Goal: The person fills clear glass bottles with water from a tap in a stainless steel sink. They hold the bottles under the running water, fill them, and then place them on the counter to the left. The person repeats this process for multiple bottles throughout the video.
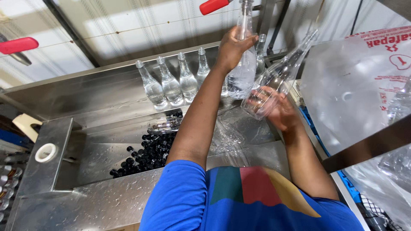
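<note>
Steel counter (107, 201); hands (231, 47) (280, 111) hold clear bottles beside white printed bag (355, 85).

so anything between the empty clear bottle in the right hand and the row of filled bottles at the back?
Yes: the left hand holds an upright filled clear plastic bottle between the right hand's tilted empty clear bottle and the row of filled bottles.

Top of the raised bottle (242, 51) cut off by the upper edge; left hand (232, 47) covers its shoulder. Right hand (280, 112) partly seen through the empty bottle (278, 79). Red handle (212, 5) cropped, caps (145, 156) partly behind the arm
</note>
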